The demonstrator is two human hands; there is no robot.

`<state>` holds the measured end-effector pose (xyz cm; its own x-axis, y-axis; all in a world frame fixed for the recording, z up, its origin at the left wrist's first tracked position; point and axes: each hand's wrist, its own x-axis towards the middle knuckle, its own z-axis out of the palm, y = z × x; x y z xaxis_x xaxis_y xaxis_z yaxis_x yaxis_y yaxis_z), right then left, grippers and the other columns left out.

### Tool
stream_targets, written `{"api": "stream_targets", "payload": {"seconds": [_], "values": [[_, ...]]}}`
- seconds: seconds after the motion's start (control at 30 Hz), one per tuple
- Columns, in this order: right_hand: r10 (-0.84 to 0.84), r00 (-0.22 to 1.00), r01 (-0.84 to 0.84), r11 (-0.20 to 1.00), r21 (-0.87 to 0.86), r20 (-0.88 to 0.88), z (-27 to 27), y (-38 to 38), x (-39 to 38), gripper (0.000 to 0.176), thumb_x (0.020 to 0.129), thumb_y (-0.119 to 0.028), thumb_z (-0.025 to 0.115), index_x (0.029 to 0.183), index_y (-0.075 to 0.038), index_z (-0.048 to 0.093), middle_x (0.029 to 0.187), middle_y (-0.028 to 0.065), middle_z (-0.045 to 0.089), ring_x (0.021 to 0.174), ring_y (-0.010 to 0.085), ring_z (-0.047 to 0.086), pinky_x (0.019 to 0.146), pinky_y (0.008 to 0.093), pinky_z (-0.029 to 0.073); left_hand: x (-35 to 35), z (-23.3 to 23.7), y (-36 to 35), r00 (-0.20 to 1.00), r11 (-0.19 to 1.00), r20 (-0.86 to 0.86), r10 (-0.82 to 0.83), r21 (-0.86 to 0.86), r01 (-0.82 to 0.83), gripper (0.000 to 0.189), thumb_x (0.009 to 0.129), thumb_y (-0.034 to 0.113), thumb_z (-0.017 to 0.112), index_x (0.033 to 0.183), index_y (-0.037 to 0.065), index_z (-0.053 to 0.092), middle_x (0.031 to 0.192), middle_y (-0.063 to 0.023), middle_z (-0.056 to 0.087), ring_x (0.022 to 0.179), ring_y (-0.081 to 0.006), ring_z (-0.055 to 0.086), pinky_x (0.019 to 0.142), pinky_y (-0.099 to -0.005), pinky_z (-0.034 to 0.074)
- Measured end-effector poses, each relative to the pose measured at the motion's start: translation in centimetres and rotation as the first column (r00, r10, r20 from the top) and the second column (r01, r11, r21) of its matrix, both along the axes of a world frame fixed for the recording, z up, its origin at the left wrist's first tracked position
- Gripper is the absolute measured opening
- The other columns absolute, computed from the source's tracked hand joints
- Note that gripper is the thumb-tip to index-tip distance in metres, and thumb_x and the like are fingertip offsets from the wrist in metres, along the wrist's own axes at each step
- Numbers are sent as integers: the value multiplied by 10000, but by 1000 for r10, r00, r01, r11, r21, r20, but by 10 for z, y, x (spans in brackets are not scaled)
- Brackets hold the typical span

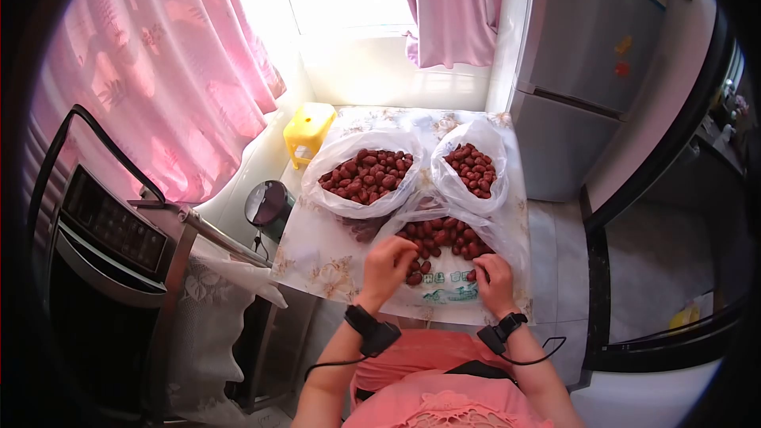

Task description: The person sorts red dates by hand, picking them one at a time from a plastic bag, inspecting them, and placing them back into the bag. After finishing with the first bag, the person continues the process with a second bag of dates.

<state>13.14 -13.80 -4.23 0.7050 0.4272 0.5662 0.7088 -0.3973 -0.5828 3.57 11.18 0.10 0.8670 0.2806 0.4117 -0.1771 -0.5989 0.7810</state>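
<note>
A white plastic bag with green print (452, 292) lies spread at the near side of the table, bearing a pile of red dates (448, 236). Over its left part, my left hand (388, 265) is closed, fingertips curled together; whatever they hold is hidden. A few loose dates (418, 271) lie just beside that hand. At the bag's right side, my right hand (495, 277) pinches, with a red date (472, 275) at its fingertips. Farther back stand two more open white bags: a left bag (321, 200) and a right bag (498, 200), both filled with red dates.
A flower-patterned cloth covers the table (305, 265). Behind its left corner is a yellow stool (309, 127), with a dark round bin (269, 208) nearer. An oven-like appliance (111, 246) stands at left, a grey refrigerator (579, 71) at right. Each wrist wears a black cabled band.
</note>
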Motion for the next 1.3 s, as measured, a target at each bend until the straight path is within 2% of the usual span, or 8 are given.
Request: {"api": "stream_targets", "payload": {"seconds": [0.1, 0.17, 0.37, 0.5, 0.6, 0.67, 0.97, 1.3], "values": [[-3, 1000, 3, 1000, -2, -4, 1, 0, -1, 147, 876, -16, 689, 1019, -43, 675, 1012, 134, 687, 952, 363, 661, 848, 447, 518, -10, -21, -15, 996, 999, -84, -15, 49, 19, 252, 784, 44, 799, 1016, 64, 703, 983, -91, 691, 878, -311, 676, 747, -383, 550], [-6, 1000, 6, 1000, 2, 5, 1, 0, 0, 140, 876, -18, 692, 1013, -41, 677, 1005, 136, 689, 949, 364, 664, 848, 448, 522, -12, -26, -18, 1000, 958, -29, -11, 285, 19, 284, 729, 66, 822, 986, 83, 701, 1027, -83, 665, 946, -321, 651, 793, -423, 534], [-6, 1000, 6, 1000, 26, 4, 4, 0, -1, 151, 868, -7, 693, 1015, -38, 680, 1000, 134, 693, 941, 364, 670, 840, 446, 529, -21, -16, -27, 966, 931, -162, 199, 338, -135, 322, 686, 71, 837, 979, 97, 706, 1048, -84, 615, 1053, -317, 590, 914, -435, 460], [-4, 1000, 4, 1000, 29, 17, 0, 0, 0, 156, 863, -1, 692, 1015, -37, 679, 1001, 135, 692, 939, 366, 668, 835, 447, 527, -27, -22, -23, 978, 916, -141, 151, 393, -85, 318, 690, 76, 836, 980, 90, 705, 1047, -75, 612, 1073, -314, 573, 941, -443, 430], [-13, 1000, 13, 1000, 20, 21, -1, 0, 0, 157, 860, -1, 692, 1013, -36, 678, 997, 136, 689, 932, 368, 665, 829, 450, 525, -28, -23, -23, 996, 979, -12, 87, 187, -83, 297, 725, 35, 808, 995, 66, 690, 1039, -86, 622, 1024, -304, 592, 913, -425, 457], [-8, 1000, 7, 1000, 26, 12, 0, -1, 0, 160, 859, -2, 692, 1014, -37, 677, 993, 133, 688, 928, 368, 664, 826, 453, 523, -32, -24, -23, 995, 974, -58, 80, -205, -91, 274, 774, -28, 751, 1029, 32, 672, 1026, -105, 652, 974, -291, 626, 890, -392, 492], [-9, 1000, 9, 1000, 17, 2, -2, -1, 0, 153, 864, -14, 694, 1013, -45, 679, 993, 129, 688, 932, 361, 665, 833, 452, 522, -38, -48, -18, 984, 885, -74, 162, -430, -178, 172, 863, -76, 635, 1021, -11, 629, 932, -81, 664, 881, -181, 633, 828, -304, 510], [-13, 1000, 13, 1000, 16, 12, 1, 0, -1, 137, 872, -15, 692, 1005, -46, 681, 988, 127, 688, 936, 358, 666, 838, 447, 521, -40, -54, -21, 985, 864, 15, 169, -483, -141, 220, 794, -70, 721, 982, 11, 638, 963, -70, 655, 911, -174, 622, 864, -302, 500]]}}
